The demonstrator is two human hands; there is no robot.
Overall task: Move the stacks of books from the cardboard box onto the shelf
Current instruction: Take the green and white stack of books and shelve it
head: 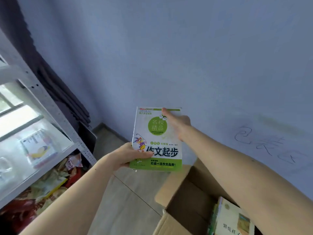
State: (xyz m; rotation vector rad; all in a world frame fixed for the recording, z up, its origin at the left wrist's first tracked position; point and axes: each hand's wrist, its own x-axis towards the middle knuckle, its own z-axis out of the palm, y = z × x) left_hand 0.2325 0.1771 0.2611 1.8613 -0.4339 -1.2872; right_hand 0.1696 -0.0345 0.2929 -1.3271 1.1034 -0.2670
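I hold a stack of books [156,133], its top cover white and green, up in the air in front of the wall. My left hand [125,156] grips its lower left corner, thumb on the cover. My right hand [179,124] clasps its upper right edge, fingers behind. Below and to the right stands the open cardboard box [172,189], with more books [232,219] stacked inside at the lower right. The white metal shelf [50,160] is at the left, with books [39,146] lying on its board.
Colourful snack packets [50,182] fill the space under the shelf board. A dark curtain [55,85] hangs behind the shelf post. A blue-grey wall with scribbles [264,145] lies straight ahead. Tiled floor [128,195] shows between shelf and box.
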